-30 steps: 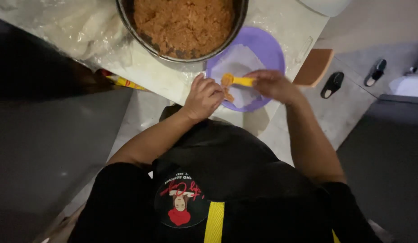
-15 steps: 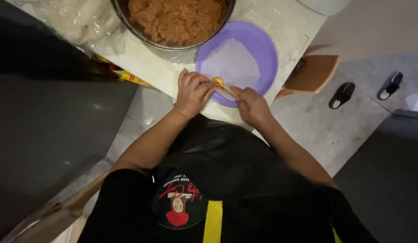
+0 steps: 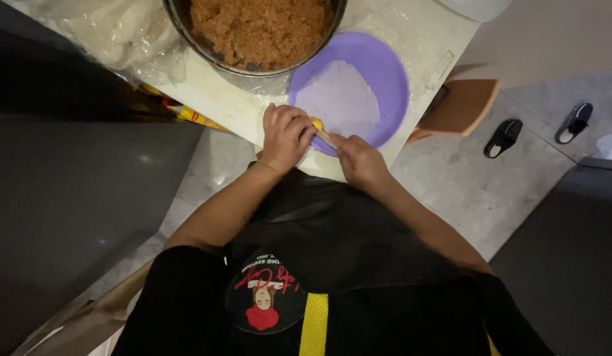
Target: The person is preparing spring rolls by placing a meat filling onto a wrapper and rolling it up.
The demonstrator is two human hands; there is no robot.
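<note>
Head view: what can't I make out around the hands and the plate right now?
- Yellow piece: mostly hidden between left hand and right hand; its shape is unclear.
- Pot of orange-brown filling: cut off by the top edge.
- Purple plate: near rim covered by both hands.

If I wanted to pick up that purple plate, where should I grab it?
Probably the purple plate by its bare right rim, coming from the table's right edge. Its shallow raised lip gives the fingers a hold there; the left hand and right hand crowd the near rim, and the pot sits against the left.
</note>
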